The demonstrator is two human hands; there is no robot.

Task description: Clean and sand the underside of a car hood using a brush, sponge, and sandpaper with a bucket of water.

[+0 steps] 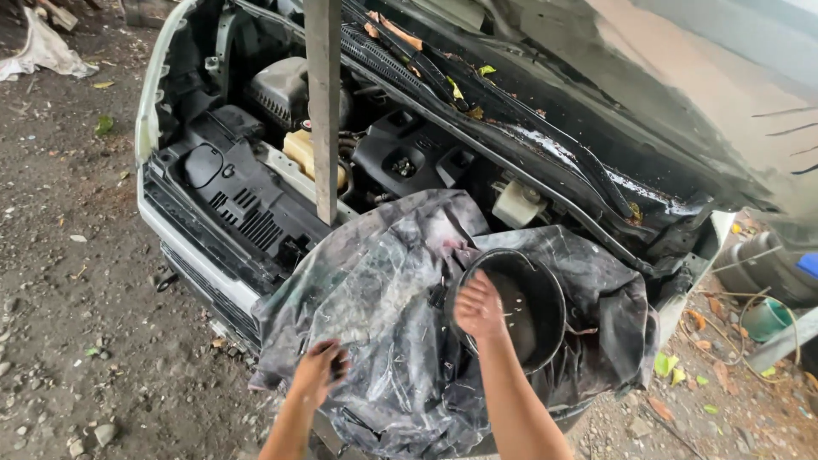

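From the head camera, you are looking down into the open front of a white vehicle [153, 102] with its hood [682, 94] raised. A dirty, crumpled plastic sheet [383, 298] is draped over the front edge of the engine bay, and a round black tub [524, 302] sits on top of it, tilted toward you.

Your right hand [479, 308] rests on the near rim of the tub; its fingers [490, 290] are spread and loosely curled over the edge, touching the rim rather than clamped on it. Your left hand [317, 368] is lower and to the left, on the hanging part of the sheet. Its fingers [334, 356] are closed around something dark, but whether that is a fold of the sheet or a small object cannot be told.

A flat grey bar [323, 102] stands upright from the engine bay toward the hood. Behind it sit a yellowish fluid tank [305, 149] and a white one [515, 203]. The ground [77, 298] is dirt and gravel, with a green bucket [767, 319] at the right.
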